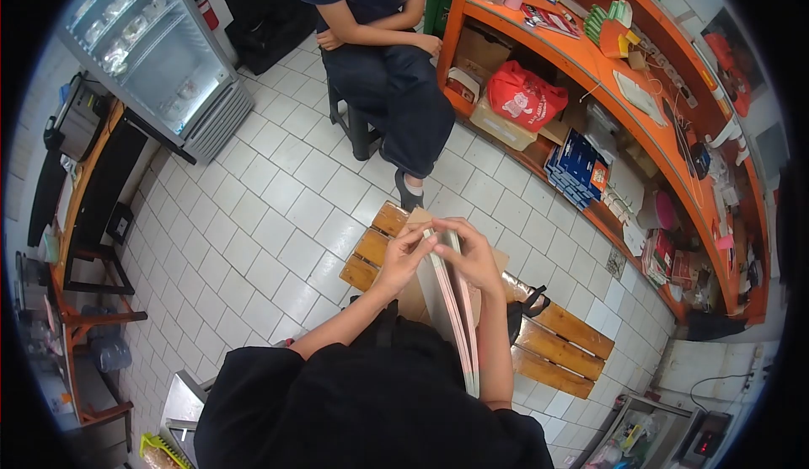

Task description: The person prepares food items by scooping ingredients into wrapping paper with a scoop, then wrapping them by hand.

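A thick stack of paper [456, 321] with white and pinkish edges stands on end close to my body, running from my fingers down toward my lap. My left hand [406, 254] has its fingers closed on the stack's far top corner. From the other side, my right hand [468, 257] grips the same end, thumb toward the left thumb. Between the hands the stack parts into at least two sections. Brown cardboard-like sheet [419, 215] shows just beyond the fingertips. Some fingertips are hidden behind the paper.
A slatted wooden bench [563, 343] is beneath and beside me. Ahead, a person [379, 73] sits on a dark stool [361, 136], arms folded. Orange shelves [624, 90] with a red bag [524, 96] curve along the right. A glass-door fridge [160, 56] stands at left.
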`<action>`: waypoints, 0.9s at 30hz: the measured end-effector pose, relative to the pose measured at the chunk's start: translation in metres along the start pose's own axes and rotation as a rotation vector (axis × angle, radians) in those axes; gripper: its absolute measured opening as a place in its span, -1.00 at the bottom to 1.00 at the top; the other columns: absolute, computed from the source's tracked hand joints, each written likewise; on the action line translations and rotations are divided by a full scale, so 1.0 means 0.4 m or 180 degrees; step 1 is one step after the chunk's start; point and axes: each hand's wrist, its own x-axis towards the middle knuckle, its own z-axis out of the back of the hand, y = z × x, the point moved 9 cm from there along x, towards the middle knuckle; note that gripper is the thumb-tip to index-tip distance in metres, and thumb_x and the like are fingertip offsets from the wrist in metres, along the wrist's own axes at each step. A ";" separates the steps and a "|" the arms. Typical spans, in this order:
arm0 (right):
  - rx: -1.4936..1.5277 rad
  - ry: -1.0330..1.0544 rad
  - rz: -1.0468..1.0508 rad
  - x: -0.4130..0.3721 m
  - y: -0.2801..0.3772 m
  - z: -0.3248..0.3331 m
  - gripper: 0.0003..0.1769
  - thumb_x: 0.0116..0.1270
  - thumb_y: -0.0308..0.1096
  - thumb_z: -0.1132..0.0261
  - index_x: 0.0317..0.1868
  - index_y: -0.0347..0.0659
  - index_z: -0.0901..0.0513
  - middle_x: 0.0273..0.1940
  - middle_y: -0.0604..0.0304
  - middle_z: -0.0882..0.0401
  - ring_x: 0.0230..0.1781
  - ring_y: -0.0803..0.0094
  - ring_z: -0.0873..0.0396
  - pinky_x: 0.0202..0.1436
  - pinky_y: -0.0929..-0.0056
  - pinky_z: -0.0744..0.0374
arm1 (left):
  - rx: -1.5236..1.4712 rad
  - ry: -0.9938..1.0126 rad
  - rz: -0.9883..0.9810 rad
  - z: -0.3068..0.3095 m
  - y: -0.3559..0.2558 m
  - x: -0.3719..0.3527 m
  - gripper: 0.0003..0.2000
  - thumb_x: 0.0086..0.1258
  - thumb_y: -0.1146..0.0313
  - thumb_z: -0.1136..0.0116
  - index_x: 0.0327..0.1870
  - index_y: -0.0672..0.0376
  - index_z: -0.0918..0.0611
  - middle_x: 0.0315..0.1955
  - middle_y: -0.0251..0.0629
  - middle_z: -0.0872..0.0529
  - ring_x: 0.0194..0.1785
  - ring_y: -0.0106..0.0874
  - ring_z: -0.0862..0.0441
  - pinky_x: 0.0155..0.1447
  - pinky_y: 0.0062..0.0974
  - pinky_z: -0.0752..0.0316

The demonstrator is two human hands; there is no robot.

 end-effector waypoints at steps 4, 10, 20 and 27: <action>0.0068 -0.0049 0.0036 0.001 -0.008 0.002 -0.61 0.05 -0.53 -0.30 -0.04 -0.28 -0.53 -0.08 0.14 -0.48 -0.02 0.40 -0.41 0.12 0.48 -0.32 | -0.0146 0.0022 0.0103 0.003 0.009 -0.002 -0.68 0.29 0.37 -0.09 0.02 0.32 -0.50 -0.15 -0.41 -0.37 -0.11 -0.63 -0.35 -0.06 -0.70 -0.29; 0.0185 -0.0044 -0.0040 -0.002 -0.014 0.000 -0.61 0.05 -0.54 -0.29 -0.04 -0.31 -0.52 -0.07 0.14 -0.46 0.01 0.40 -0.37 0.16 0.46 -0.26 | -0.0313 -0.0087 0.0039 0.007 0.009 -0.003 -0.70 0.26 0.43 -0.12 0.00 0.33 -0.52 -0.18 -0.43 -0.39 -0.18 -0.67 -0.36 -0.14 -0.73 -0.30; 0.0472 -0.0036 -0.0111 -0.004 -0.016 -0.009 -0.71 0.06 -0.53 -0.29 -0.15 -0.31 -0.52 -0.11 0.19 -0.44 0.00 0.42 -0.33 0.14 0.46 -0.22 | 0.0004 -0.0192 -0.0123 0.017 -0.004 -0.004 -0.74 0.25 0.48 -0.11 -0.04 0.30 -0.56 -0.23 -0.47 -0.42 -0.37 -0.76 -0.29 -0.28 -0.79 -0.25; 0.0704 -0.0058 -0.0170 -0.005 -0.027 -0.014 -0.77 0.08 -0.54 -0.27 -0.22 -0.28 -0.48 -0.18 0.21 -0.41 -0.04 0.44 -0.32 0.12 0.46 -0.23 | -0.0011 -0.0258 -0.0099 0.023 -0.001 -0.008 -0.74 0.25 0.49 -0.11 -0.04 0.30 -0.55 -0.22 -0.46 -0.42 -0.36 -0.76 -0.30 -0.27 -0.80 -0.25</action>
